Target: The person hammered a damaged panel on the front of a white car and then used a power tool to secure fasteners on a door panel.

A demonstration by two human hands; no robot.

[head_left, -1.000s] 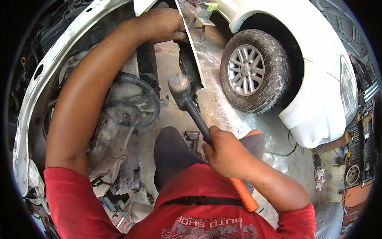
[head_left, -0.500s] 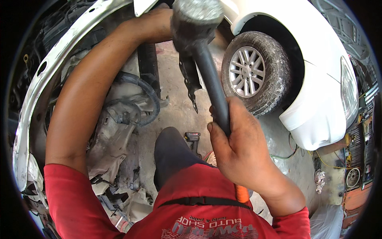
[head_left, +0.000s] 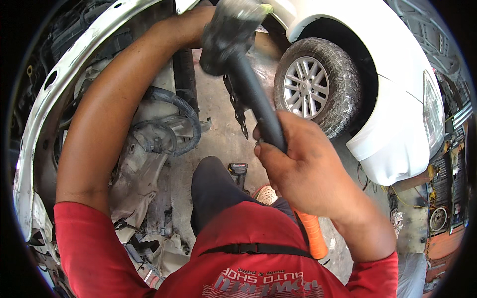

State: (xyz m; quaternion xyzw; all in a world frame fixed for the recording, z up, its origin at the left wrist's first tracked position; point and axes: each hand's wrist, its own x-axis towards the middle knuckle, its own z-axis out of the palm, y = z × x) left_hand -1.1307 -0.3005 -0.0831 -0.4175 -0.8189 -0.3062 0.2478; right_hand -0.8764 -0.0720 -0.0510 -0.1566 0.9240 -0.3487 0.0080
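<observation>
My right hand (head_left: 310,166) is wrapped around the black shaft of a heavy hammer (head_left: 254,94). Its blocky metal head is raised at the top of the view, slightly blurred, and the orange grip end sticks out below my wrist. My left arm stretches up along the left side to the white car's bodywork; my left hand (head_left: 201,22) is near the top edge, its fingers hidden behind the hammer head. Behind the shaft hangs a dark metal strip with holes (head_left: 237,111).
A curved white body panel (head_left: 49,99) arches on the left, beside a black corrugated hose (head_left: 191,126). On the right are a wheel (head_left: 318,84) and a white bumper (head_left: 390,154). A cordless power tool (head_left: 238,171) stands on the floor near my leg; cables lie farther right.
The hammer head has shifted left and tilted, and my right hand has moved slightly down. More of the orange grip shows. My left arm stays nearly in place.
</observation>
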